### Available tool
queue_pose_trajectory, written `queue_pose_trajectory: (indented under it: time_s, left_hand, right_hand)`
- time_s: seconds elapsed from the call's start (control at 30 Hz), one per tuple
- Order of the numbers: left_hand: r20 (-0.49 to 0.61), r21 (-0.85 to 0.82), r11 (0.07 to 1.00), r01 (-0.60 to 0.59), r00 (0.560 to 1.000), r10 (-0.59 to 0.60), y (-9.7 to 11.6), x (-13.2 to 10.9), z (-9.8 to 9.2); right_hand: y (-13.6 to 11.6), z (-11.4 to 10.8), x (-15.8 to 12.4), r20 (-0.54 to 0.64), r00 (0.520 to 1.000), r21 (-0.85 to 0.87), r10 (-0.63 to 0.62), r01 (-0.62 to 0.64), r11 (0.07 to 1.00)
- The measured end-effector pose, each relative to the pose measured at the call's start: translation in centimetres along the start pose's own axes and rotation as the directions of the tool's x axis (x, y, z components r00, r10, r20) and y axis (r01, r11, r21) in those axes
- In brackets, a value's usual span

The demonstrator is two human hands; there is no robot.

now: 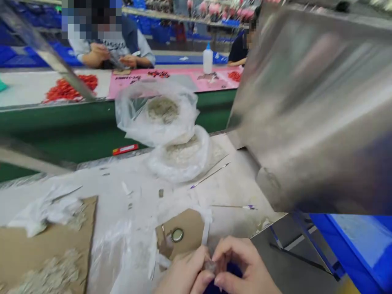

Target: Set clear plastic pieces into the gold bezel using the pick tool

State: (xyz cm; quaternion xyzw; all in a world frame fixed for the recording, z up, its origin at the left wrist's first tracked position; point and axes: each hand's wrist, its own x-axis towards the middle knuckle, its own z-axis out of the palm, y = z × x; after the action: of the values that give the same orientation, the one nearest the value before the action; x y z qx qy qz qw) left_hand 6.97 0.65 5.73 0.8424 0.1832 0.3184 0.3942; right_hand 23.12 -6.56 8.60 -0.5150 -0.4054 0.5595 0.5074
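Observation:
At the bottom edge my left hand (183, 275) and my right hand (241, 267) are pressed together, fingers pinched around a small grey part (210, 267) that is too blurred to name. Just above them a small round metal ring (177, 234) lies on a piece of brown cardboard (188, 228). Two clear plastic bags of pale small parts (162, 112) (183, 157) stand stacked further back on the white worktable (235, 188).
A large shiny metal hopper (309, 106) fills the right side. Blue crates (358, 241) sit below it. Thin needle-like tools (211, 174) lie on the table. Cardboard with pale scraps (45, 253) is at left. Across a green conveyor (76, 126), two people work near red parts (69, 87).

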Motion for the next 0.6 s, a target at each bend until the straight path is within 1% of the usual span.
queue_pose_trajectory:
  time_s: [0.1,0.23,0.3,0.37,0.4,0.47,0.6]
  left_hand:
    - [-0.034,-0.01,0.998,0.066,0.997,-0.067,-0.8,-0.6,1.3]
    - [-0.031,-0.018,0.994,0.11,0.993,-0.111,-0.9,-1.1,2.1]
    - [-0.031,-0.016,0.992,0.123,0.992,-0.124,-0.9,-1.4,2.4]
    - [-0.039,-0.017,0.991,0.13,0.991,-0.13,-1.0,-1.5,2.7]
    - [-0.047,-0.02,0.991,0.131,0.99,-0.131,-1.0,-1.6,2.8]
    - [-0.062,-0.027,0.991,0.134,0.989,-0.135,-1.0,-1.6,3.1]
    - [-0.099,-0.025,0.992,0.127,0.987,-0.129,-0.8,-1.2,3.3]
  right_hand:
    - [0.1,-0.4,0.8,0.101,0.989,0.143,0.112,-0.126,0.982]
    - [1.5,-0.8,1.4,0.231,0.94,0.292,0.249,-0.312,0.904]
    - [2.2,-1.0,1.5,0.277,0.917,0.326,0.286,-0.37,0.87]
    - [2.5,-1.1,1.5,0.294,0.904,0.343,0.309,-0.402,0.849]
    - [2.5,-1.1,1.4,0.296,0.902,0.345,0.314,-0.407,0.846]
    - [2.4,-1.1,1.2,0.282,0.913,0.325,0.295,-0.381,0.866]
    - [1.6,-1.0,1.0,0.199,0.958,0.19,0.205,-0.243,0.951]
